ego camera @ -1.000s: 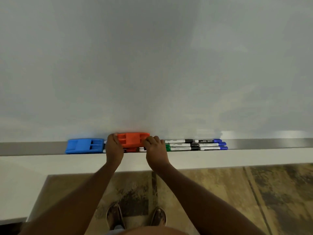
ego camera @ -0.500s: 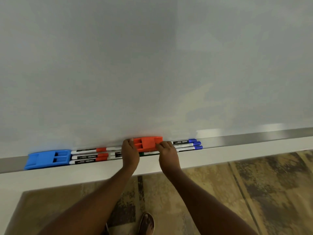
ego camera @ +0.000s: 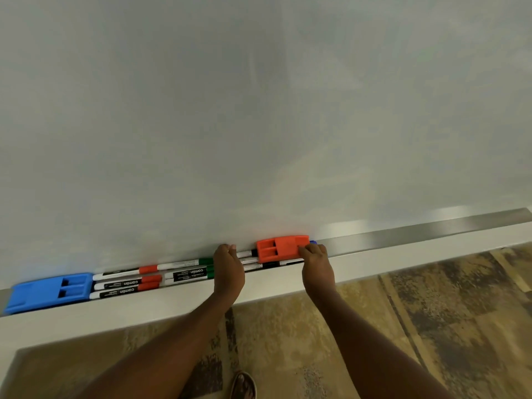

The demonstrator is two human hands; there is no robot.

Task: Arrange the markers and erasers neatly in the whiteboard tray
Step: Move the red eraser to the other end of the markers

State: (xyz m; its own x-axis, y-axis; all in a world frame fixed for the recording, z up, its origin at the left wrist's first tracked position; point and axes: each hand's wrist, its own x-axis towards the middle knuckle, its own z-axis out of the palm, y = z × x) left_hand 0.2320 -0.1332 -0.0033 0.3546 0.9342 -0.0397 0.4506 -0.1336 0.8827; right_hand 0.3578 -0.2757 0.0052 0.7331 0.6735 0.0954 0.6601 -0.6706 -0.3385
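Slid rightward by our right hand [ego camera: 316,264], which grips it, the orange eraser [ego camera: 280,248] uncovers the markers [ego camera: 161,276] while our left hand [ego camera: 229,269] curls on the tray [ego camera: 431,231].

The orange eraser [ego camera: 282,248] now sits farther right along the whiteboard tray [ego camera: 417,230] than a second ago, well apart from the blue eraser [ego camera: 47,292] it was nearly touching then. It now rides over the right end of the marker rows, so only a sliver of a blue cap [ego camera: 313,242] shows past its right edge. The right hand [ego camera: 316,264] has travelled with it, fingers on its right end. The left hand [ego camera: 229,267] has come off the eraser and lies on the markers, a gap open between them. The red-capped markers [ego camera: 126,282] and green-capped markers [ego camera: 187,272], covered before, now lie exposed between blue eraser and left hand.
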